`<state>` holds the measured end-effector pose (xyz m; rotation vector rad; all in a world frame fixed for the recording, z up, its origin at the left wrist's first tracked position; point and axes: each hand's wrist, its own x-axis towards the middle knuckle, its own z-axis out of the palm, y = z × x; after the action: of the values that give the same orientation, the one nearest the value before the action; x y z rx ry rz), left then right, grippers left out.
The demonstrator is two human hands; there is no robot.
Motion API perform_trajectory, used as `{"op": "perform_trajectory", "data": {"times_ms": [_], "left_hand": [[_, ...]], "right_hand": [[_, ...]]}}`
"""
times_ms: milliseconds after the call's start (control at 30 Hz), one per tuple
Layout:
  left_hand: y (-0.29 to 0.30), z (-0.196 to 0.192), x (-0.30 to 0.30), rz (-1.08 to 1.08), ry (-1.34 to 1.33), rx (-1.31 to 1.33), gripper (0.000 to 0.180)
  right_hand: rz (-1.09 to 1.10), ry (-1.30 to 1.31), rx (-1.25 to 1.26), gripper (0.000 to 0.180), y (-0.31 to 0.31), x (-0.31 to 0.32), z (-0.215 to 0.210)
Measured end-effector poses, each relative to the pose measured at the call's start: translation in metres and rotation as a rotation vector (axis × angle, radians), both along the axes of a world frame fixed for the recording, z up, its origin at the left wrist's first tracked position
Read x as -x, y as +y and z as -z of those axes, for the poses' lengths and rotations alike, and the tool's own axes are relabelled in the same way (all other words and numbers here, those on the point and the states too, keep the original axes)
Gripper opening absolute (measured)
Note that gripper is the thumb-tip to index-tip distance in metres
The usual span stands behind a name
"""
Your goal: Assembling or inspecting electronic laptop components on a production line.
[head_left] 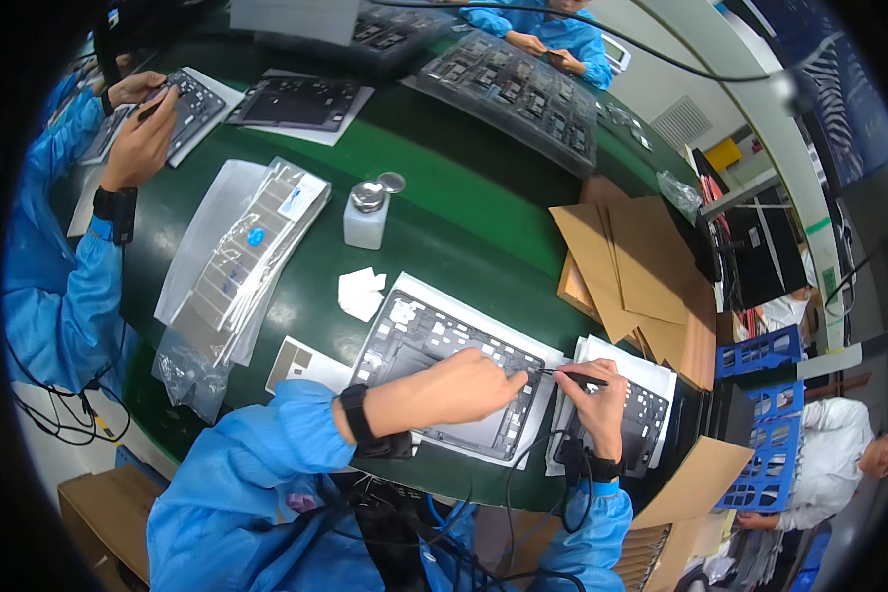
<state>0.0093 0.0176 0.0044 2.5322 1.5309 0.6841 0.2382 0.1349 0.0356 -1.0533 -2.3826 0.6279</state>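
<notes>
In front of me a dark grey tablet housing (pixel 444 340) lies on white sheets, its inside facing up and dotted with small white pads. My left hand (pixel 474 387) rests over its right part, fingers curled inward; whatever they pinch is hidden. My right hand (pixel 599 403) grips slim black tweezers (pixel 584 378), whose tip points left at the housing's right edge, close to my left fingertips. Under and beside my right hand is a second dark housing (pixel 643 419) on white paper.
Left are clear-bagged grey strips (pixel 252 252), a white dispenser bottle (pixel 366 219), white paper pieces (pixel 361 293) and a small pad sheet (pixel 304 363). Cardboard sheets (pixel 636 257) stand right; a parts tray (pixel 508 99) lies behind. A co-worker's hands (pixel 140 138) hold another housing. Cables hang by my wrists.
</notes>
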Motion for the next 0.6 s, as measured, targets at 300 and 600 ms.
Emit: {"op": "perform_trajectory", "data": {"times_ms": [300, 600], "left_hand": [[0.035, 0.042, -0.013, 0.079, 0.097, 0.050, 0.059], [0.035, 0.043, -0.015, 0.075, 0.117, 0.067, 0.059]], "right_hand": [[0.002, -0.010, 0.045, 0.015, 0.015, -0.008, 0.013], [-0.042, -0.024, 0.050, 0.016, 0.014, -0.003, 0.015]]}}
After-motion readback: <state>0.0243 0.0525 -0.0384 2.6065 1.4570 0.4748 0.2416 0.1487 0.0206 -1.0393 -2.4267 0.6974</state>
